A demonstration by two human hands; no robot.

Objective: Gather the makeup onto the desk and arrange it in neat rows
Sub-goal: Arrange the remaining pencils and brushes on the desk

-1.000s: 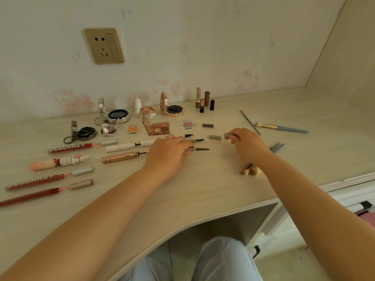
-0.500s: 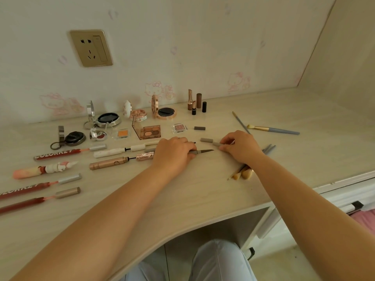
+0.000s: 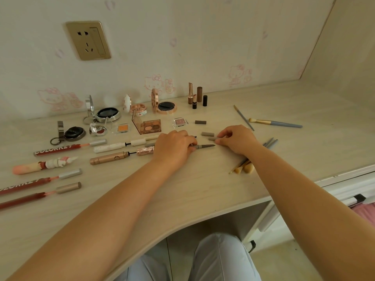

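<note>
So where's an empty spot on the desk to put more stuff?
Bare desk runs along the front edge, before both hands. More lies at the far right, behind the blue brush. Crowded: the left side, with compacts and lip glosses.

Left hand: palm down, fingers curled, apparently gripping a slim stick.
Right hand: knuckles up, fingertips pinching a small piece.
Forearms: both bare, stretched forward, converging.
</note>
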